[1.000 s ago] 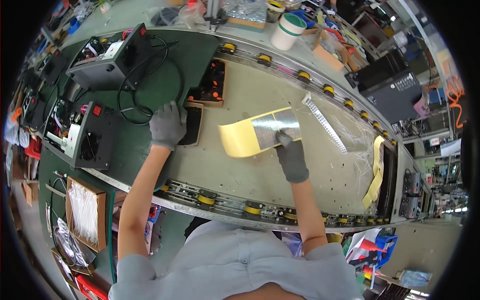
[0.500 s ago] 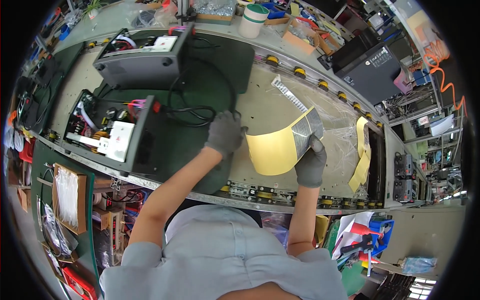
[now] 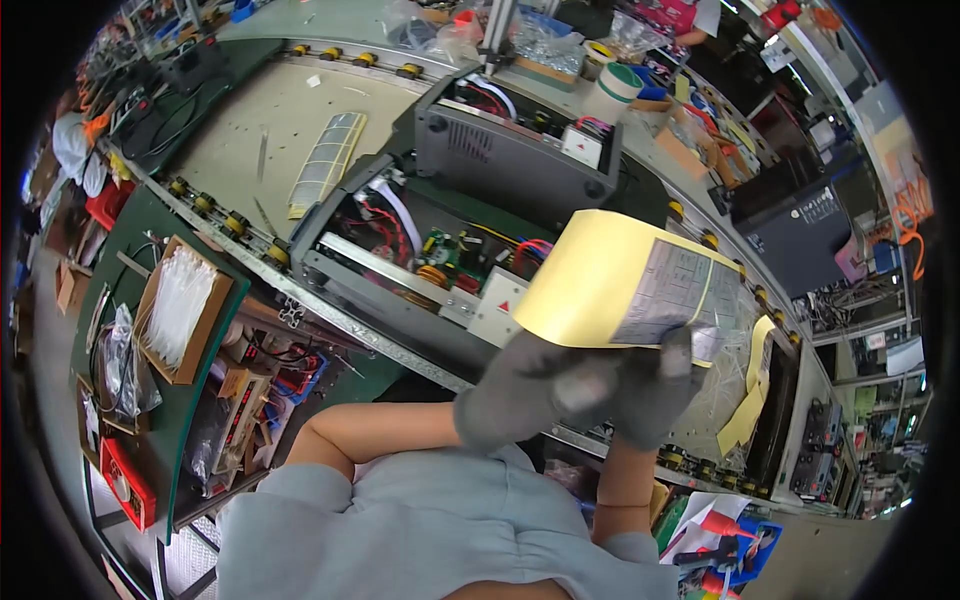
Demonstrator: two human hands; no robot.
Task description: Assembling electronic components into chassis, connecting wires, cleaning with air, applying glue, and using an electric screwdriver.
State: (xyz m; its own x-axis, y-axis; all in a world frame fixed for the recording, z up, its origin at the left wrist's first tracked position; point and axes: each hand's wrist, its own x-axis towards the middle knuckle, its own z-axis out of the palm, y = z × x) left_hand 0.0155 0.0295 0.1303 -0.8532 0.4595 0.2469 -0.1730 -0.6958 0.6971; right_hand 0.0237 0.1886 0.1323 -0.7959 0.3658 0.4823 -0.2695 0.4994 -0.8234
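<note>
Head view: your gloved left hand (image 3: 520,395) and right hand (image 3: 655,390) meet at centre frame, both pinching the lower edge of a yellow label sheet (image 3: 620,285) lifted above the open chassis (image 3: 400,255) at centre left.

Both gloved hands, left hand (image 3: 520,385) and right hand (image 3: 655,385), pinch a yellow label sheet (image 3: 610,285) above an open electronics chassis (image 3: 400,255) on the green bench (image 3: 150,225).
</note>
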